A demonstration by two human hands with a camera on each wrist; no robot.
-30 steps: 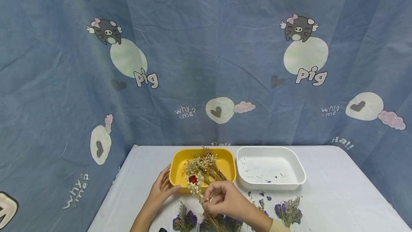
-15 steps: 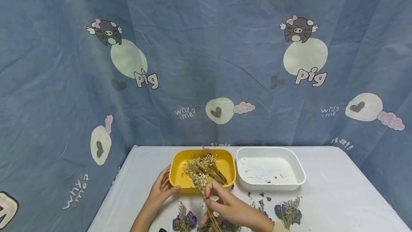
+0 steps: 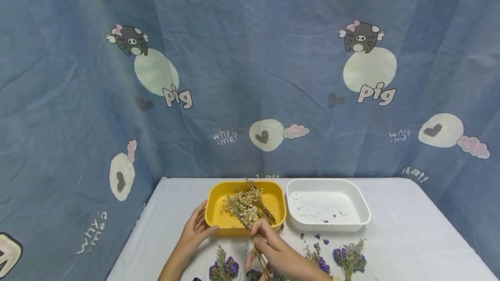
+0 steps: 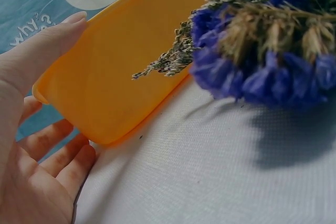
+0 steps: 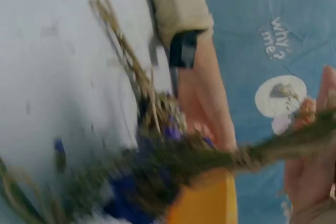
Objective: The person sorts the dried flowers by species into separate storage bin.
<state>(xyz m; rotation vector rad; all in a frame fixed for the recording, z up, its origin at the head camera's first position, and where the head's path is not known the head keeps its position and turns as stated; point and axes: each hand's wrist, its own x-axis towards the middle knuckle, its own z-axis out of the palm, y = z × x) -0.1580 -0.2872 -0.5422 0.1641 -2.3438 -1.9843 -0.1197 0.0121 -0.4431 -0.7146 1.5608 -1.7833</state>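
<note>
Dried stems (image 3: 260, 258) are pinched by the right hand (image 3: 279, 249); a yellow tray (image 3: 230, 231) is clasped at one corner by the left hand (image 3: 195, 230).

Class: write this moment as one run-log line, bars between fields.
left hand: touches yellow tray | right hand: holds dried bunch | white tray: beside yellow tray | purple flowers: on table

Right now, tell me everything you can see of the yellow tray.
The yellow tray is open-topped, rectangular with rounded corners, smooth and plastic-looking. It sits upright on the white-covered table, beside the white tray. The left hand rests against one end; cream dried flowers lie inside.
</note>
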